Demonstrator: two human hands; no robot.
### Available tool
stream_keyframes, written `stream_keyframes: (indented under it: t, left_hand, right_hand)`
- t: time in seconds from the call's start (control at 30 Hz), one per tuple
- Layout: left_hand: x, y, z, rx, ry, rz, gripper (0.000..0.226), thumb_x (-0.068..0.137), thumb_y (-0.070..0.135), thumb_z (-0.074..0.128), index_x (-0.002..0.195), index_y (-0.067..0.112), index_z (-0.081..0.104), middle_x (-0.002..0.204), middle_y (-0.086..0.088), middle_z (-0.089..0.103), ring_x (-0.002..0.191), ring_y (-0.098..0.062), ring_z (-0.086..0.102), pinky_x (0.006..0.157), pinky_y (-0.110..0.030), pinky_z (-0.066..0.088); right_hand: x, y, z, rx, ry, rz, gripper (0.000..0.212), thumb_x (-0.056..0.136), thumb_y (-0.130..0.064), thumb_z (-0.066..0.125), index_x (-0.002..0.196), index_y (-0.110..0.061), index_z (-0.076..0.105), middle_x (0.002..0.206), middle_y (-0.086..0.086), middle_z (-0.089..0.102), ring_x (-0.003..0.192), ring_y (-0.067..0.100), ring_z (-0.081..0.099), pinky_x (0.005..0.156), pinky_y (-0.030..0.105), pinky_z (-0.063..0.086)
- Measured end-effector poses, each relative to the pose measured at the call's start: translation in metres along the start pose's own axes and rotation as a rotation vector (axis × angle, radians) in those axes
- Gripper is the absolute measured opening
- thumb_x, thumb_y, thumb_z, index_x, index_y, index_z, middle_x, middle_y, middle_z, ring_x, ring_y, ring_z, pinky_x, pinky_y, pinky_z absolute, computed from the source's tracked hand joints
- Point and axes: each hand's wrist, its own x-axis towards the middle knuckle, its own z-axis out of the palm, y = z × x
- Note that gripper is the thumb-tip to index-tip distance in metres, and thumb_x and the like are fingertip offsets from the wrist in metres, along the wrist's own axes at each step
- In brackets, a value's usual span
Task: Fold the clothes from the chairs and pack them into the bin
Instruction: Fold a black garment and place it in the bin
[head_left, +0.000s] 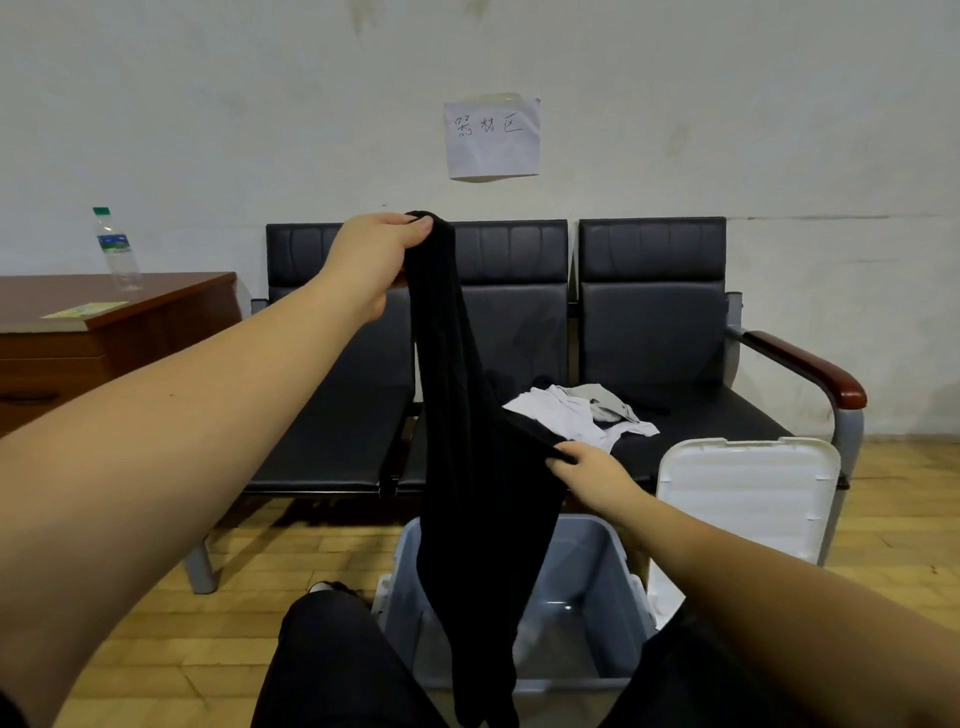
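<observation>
A long black garment hangs in the air in front of me. My left hand pinches its top end high up, level with the chair backs. My right hand grips an edge of the same garment lower and to the right. The cloth's lower part dangles over and into the open grey bin on the floor between my knees. A white garment and a grey one lie crumpled on the black seats behind.
The bin's white lid leans upright against the right seat. A wooden armrest juts out at the right. A brown desk at left carries a plastic bottle. A paper sign hangs on the wall. Wooden floor surrounds the bin.
</observation>
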Motion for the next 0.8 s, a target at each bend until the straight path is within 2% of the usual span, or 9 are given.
stream_keyframes:
  t: [0.13, 0.17, 0.27, 0.33, 0.43, 0.5, 0.57, 0.63, 0.8]
  left_hand:
    - [0.0, -0.006, -0.004, 0.025, 0.029, -0.006, 0.006, 0.093, 0.022, 0.07, 0.09, 0.019, 0.074, 0.099, -0.001, 0.075, 0.102, -0.02, 0.07, 0.089, -0.033, 0.057]
    - [-0.001, -0.007, -0.003, 0.032, 0.026, -0.01, 0.006, 0.093, 0.023, 0.07, 0.093, 0.018, 0.074, 0.099, 0.0, 0.075, 0.101, -0.019, 0.07, 0.086, -0.031, 0.057]
    - [-0.005, -0.009, 0.003, 0.019, 0.007, -0.027, 0.017, 0.093, 0.024, 0.07, 0.107, 0.014, 0.073, 0.102, 0.0, 0.074, 0.099, -0.016, 0.07, 0.073, -0.024, 0.054]
    - [-0.007, -0.01, 0.008, -0.007, -0.011, -0.047, 0.021, 0.092, 0.025, 0.071, 0.109, 0.013, 0.073, 0.104, -0.002, 0.074, 0.1, -0.019, 0.069, 0.073, -0.028, 0.054]
    - [-0.012, -0.011, 0.019, -0.07, -0.035, -0.116, 0.013, 0.091, 0.026, 0.071, 0.101, 0.016, 0.071, 0.099, -0.001, 0.073, 0.094, -0.019, 0.068, 0.06, -0.026, 0.052]
    - [-0.017, -0.01, 0.029, -0.159, -0.049, -0.17, 0.013, 0.091, 0.023, 0.071, 0.101, 0.015, 0.07, 0.096, -0.002, 0.073, 0.091, -0.019, 0.069, 0.056, -0.026, 0.053]
    - [-0.021, -0.01, 0.039, -0.304, -0.076, -0.214, 0.017, 0.092, 0.017, 0.069, 0.107, 0.007, 0.069, 0.099, -0.006, 0.074, 0.095, -0.022, 0.071, 0.071, -0.034, 0.061]
    - [-0.026, -0.013, 0.05, -0.417, -0.098, -0.238, 0.023, 0.094, 0.012, 0.067, 0.113, 0.001, 0.068, 0.108, -0.012, 0.073, 0.104, -0.026, 0.07, 0.091, -0.042, 0.059]
    - [-0.036, -0.028, 0.062, -0.51, -0.131, -0.19, 0.029, 0.101, 0.013, 0.057, 0.127, 0.001, 0.061, 0.112, -0.011, 0.071, 0.11, -0.023, 0.067, 0.095, -0.035, 0.056]
  right_hand:
    - [-0.017, -0.002, -0.023, 0.384, -0.082, 0.042, 0.022, 0.101, -0.024, 0.056, 0.11, -0.01, 0.07, 0.094, 0.006, 0.069, 0.078, 0.012, 0.064, 0.061, 0.012, 0.05]
    - [-0.018, -0.003, -0.025, 0.458, -0.112, 0.059, 0.022, 0.102, -0.021, 0.053, 0.111, -0.009, 0.069, 0.096, 0.004, 0.068, 0.08, 0.01, 0.063, 0.062, 0.01, 0.049]
    - [-0.016, -0.012, -0.023, 0.735, -0.166, 0.093, 0.022, 0.102, -0.019, 0.05, 0.111, -0.009, 0.068, 0.106, 0.003, 0.07, 0.1, 0.018, 0.062, 0.084, 0.023, 0.047]
    - [-0.014, -0.022, -0.022, 0.882, -0.191, 0.115, 0.024, 0.1, -0.023, 0.051, 0.112, -0.01, 0.067, 0.108, 0.004, 0.071, 0.1, 0.022, 0.061, 0.084, 0.029, 0.047]
    - [-0.016, -0.043, -0.021, 0.983, -0.293, 0.056, 0.022, 0.1, -0.018, 0.05, 0.106, -0.012, 0.069, 0.101, 0.001, 0.074, 0.094, 0.016, 0.068, 0.079, 0.027, 0.052]
    - [-0.017, -0.055, -0.017, 0.995, -0.341, 0.0, 0.025, 0.1, -0.011, 0.049, 0.116, -0.016, 0.067, 0.106, -0.001, 0.075, 0.101, 0.013, 0.07, 0.084, 0.024, 0.053]
    - [-0.018, -0.059, -0.01, 0.946, -0.374, -0.014, 0.032, 0.099, -0.009, 0.051, 0.128, -0.017, 0.061, 0.115, 0.0, 0.073, 0.109, 0.014, 0.068, 0.09, 0.023, 0.053]
    - [-0.021, -0.058, -0.002, 0.898, -0.429, 0.013, 0.028, 0.099, -0.011, 0.054, 0.125, -0.013, 0.063, 0.122, 0.007, 0.07, 0.113, 0.019, 0.067, 0.095, 0.028, 0.052]
    - [-0.032, -0.06, 0.005, 0.879, -0.387, -0.014, 0.019, 0.098, -0.011, 0.053, 0.105, -0.001, 0.069, 0.109, 0.015, 0.072, 0.103, 0.025, 0.069, 0.09, 0.031, 0.054]
